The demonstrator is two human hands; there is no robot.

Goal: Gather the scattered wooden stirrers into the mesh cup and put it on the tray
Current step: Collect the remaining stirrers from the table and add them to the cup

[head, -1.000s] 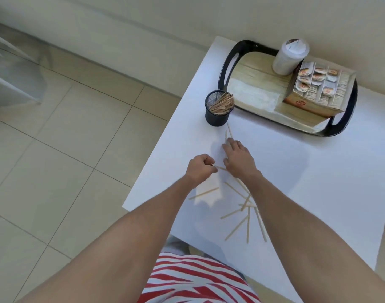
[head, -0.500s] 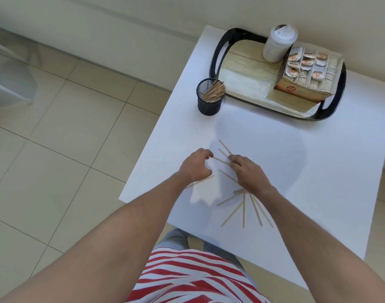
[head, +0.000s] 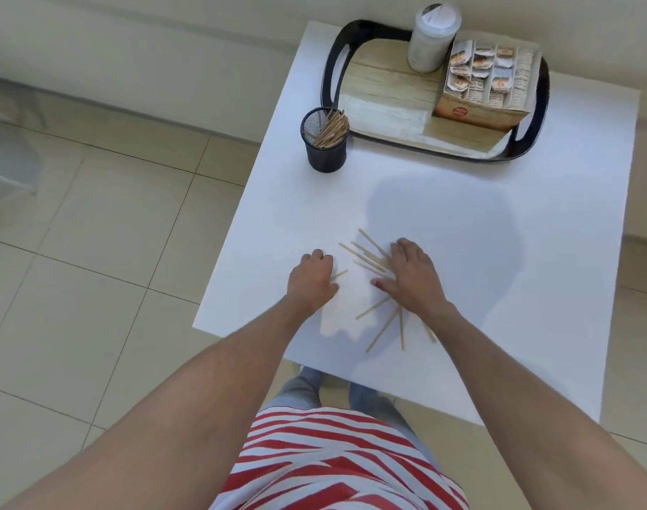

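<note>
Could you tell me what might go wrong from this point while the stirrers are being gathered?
The loose stirrers near the table's front edge could be swept onto the floor by the right hand. The mesh cup, already full and near the left edge, might tip when more go in.

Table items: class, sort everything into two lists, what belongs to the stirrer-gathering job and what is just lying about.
Job:
loose stirrers
mesh cup, partly filled
tray
left hand
right hand

Lying about:
lidded cup on the tray
sachet box on the tray
</note>
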